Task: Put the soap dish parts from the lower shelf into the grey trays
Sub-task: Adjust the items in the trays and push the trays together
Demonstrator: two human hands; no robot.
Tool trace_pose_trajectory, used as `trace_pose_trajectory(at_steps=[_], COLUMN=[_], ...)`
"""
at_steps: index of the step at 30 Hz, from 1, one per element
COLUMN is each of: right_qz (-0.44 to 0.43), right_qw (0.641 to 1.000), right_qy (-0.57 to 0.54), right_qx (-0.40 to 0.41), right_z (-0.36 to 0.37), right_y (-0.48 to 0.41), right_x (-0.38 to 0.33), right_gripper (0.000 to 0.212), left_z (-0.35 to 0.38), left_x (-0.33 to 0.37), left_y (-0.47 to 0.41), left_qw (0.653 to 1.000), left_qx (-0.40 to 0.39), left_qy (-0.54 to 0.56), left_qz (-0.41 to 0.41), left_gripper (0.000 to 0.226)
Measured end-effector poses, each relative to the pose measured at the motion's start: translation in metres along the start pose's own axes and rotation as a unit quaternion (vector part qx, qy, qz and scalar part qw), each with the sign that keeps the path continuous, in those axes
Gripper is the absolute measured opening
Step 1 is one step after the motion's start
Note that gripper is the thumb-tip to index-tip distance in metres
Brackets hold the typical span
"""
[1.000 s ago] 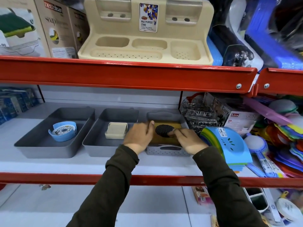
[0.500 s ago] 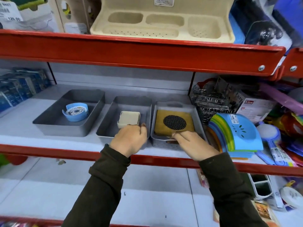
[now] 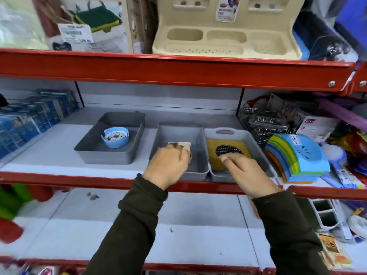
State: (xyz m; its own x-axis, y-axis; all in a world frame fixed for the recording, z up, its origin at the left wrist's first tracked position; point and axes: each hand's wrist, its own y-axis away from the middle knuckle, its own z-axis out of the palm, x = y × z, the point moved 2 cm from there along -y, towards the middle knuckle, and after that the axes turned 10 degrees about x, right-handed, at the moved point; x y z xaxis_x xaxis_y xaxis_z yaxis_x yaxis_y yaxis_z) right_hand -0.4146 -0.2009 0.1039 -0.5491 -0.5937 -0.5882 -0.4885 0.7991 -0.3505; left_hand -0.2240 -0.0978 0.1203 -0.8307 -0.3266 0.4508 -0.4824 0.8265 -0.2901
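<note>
Three grey trays stand side by side on the middle shelf. The left tray (image 3: pixel 93 153) holds a round blue soap dish (image 3: pixel 116 137). In the middle tray (image 3: pixel 174 130) lies a cream square dish (image 3: pixel 186 144), half hidden behind my left hand (image 3: pixel 168 165), whose curled fingers hover at its near edge. The right tray (image 3: pixel 248 135) contains a yellow-brown dish with a black round mesh (image 3: pixel 228 149). My right hand (image 3: pixel 244 172) is over that tray's front rim, fingers loosely apart, index fingertip at the dish. Neither hand holds anything.
A stack of coloured soap dishes (image 3: pixel 297 157) and wire racks (image 3: pixel 262 122) crowd the right. Blue packets (image 3: pixel 29 118) line the left. The lower shelf (image 3: pixel 139 225) carries small debris and boxed items at the right (image 3: pixel 325 217). A beige stand (image 3: pixel 224 39) sits above.
Both hands have drawn back from the right tray toward the shelf's front edge. The view has dropped lower, showing more of the lower shelf.
</note>
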Motion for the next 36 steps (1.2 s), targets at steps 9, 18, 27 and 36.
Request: trace_pose_trajectory(at_steps=[9, 18, 27, 36], right_qz=[-0.092, -0.062, -0.05, -0.055], right_qw=[0.983, 0.985, 0.978, 0.976], right_qy=[0.118, 0.145, 0.186, 0.204], right_qx=[-0.106, -0.076, -0.081, -0.057], right_z=[0.086, 0.105, 0.11, 0.106], right_y=[0.008, 0.025, 0.029, 0.036], right_x=[-0.081, -0.091, -0.099, -0.121], right_gripper=[0.04, 0.041, 0.04, 0.045], left_z=[-0.043, -0.047, -0.053, -0.06], left_x=[-0.138, -0.105, -0.089, -0.093], left_y=[-0.013, 0.035, 0.055, 0.057], left_qw=[0.978, 0.989, 0.985, 0.989], left_qx=[-0.037, -0.066, -0.089, -0.106], left_qy=[-0.16, -0.124, -0.144, -0.106], left_qz=[-0.129, -0.049, -0.008, 0.018], left_gripper=[0.047, 0.05, 0.043, 0.042])
